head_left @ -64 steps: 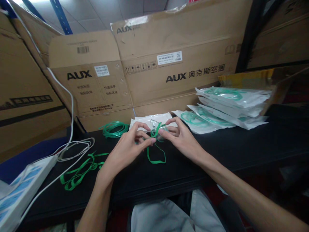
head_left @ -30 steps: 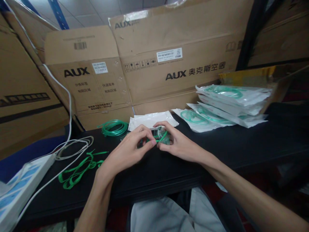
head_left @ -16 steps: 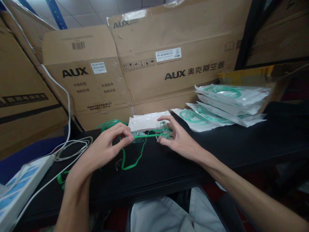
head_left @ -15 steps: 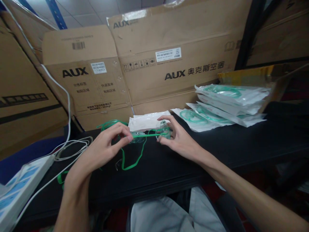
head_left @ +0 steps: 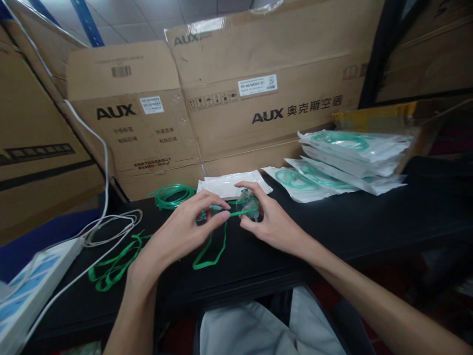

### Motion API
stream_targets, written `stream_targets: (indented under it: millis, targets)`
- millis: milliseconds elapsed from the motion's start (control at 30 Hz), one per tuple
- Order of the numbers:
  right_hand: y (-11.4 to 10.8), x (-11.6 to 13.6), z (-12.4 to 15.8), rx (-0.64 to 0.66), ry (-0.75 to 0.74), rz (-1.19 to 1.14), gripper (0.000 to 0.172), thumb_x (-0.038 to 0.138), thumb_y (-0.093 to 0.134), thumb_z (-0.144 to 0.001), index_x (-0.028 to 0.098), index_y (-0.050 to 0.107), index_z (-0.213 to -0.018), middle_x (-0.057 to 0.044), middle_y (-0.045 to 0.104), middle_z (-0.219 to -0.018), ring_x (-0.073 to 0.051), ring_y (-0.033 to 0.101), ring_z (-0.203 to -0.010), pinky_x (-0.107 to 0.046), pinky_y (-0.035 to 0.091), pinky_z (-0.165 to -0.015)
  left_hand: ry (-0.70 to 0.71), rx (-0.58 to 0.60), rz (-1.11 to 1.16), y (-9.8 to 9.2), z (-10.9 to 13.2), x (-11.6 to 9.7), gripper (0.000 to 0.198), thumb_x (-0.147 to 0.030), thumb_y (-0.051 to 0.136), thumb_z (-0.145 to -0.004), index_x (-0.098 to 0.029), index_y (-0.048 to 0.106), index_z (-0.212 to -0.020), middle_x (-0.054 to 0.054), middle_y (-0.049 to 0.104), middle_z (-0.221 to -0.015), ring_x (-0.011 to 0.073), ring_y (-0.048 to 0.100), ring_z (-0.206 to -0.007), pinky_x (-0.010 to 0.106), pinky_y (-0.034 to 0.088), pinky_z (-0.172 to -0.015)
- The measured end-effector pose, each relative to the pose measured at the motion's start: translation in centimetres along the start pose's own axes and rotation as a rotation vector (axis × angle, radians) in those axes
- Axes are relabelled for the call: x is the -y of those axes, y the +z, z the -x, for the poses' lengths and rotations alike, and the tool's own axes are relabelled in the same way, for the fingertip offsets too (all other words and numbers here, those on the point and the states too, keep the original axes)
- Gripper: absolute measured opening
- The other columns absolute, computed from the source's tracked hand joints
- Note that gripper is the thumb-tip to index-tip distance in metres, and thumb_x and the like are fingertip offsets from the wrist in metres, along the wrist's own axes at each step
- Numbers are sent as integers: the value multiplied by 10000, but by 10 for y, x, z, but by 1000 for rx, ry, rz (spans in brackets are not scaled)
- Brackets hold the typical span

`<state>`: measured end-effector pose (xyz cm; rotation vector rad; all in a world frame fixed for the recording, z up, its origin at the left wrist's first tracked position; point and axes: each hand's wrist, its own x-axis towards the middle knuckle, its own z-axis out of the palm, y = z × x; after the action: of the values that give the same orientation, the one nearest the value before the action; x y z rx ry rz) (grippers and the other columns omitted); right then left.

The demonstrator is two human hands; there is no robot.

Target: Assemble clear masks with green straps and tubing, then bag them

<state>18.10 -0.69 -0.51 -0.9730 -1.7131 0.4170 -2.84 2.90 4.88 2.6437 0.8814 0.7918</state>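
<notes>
A clear plastic oxygen mask (head_left: 248, 203) sits in my right hand (head_left: 271, 219), thumb and fingers curved around its sides. From the mask a green elastic strap (head_left: 236, 213) runs left to my left hand (head_left: 197, 222), which pinches it between thumb and fingertips. The strap's loose loop (head_left: 209, 265) droops below onto the black table. Behind my left fingers another clear plastic piece (head_left: 202, 215) shows in part; my hand hides most of it. Coiled green tubing (head_left: 173, 195) lies just beyond my left hand.
Packaged green tubing sets (head_left: 351, 148) are stacked at the right back, beside a white packet (head_left: 232, 184). Several green straps (head_left: 116, 264) lie at the left, near a white cable (head_left: 111, 231) and a power strip (head_left: 40, 281). Cardboard boxes (head_left: 221, 108) stand behind the table (head_left: 314, 222).
My left hand has moved right, closer to the mask, and the strap span between my hands is shorter. The tubing coil and the straps at left show more fully. My right hand still holds the mask.
</notes>
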Motion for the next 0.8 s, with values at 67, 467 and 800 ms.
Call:
stream_targets:
  millis: [67,467,800]
  targets:
    - [0,-1,0,7,-15,8,588,116,618,-800,220,473,-1360,-76,641,-1248,-210,637,-1036,-365,475,-955,25,-2,14,6,-2,-6,258,-460,601,-977,-261,710,-1099,25,665,-1161,213,615,-1027,324,452,-927]
    - [1,-3,1,44,-85,55,668,95,620,-753,238,497,-1394,-86,606,-1375,-234,571,-1272,-394,410,-1102,43,65,-31,7,-2,-3,195,-385,583,-994,-230,685,-937,5,701,-997,201,632,-930,299,438,-854]
    - [5,1,2,22,-65,106,687,74,599,-738,225,519,-1404,-92,609,-1362,-231,600,-1225,-379,428,-1096,-51,74,-84,-3,4,0,250,-435,545,-999,-232,683,-951,1,688,-961,196,613,-856,285,436,-789]
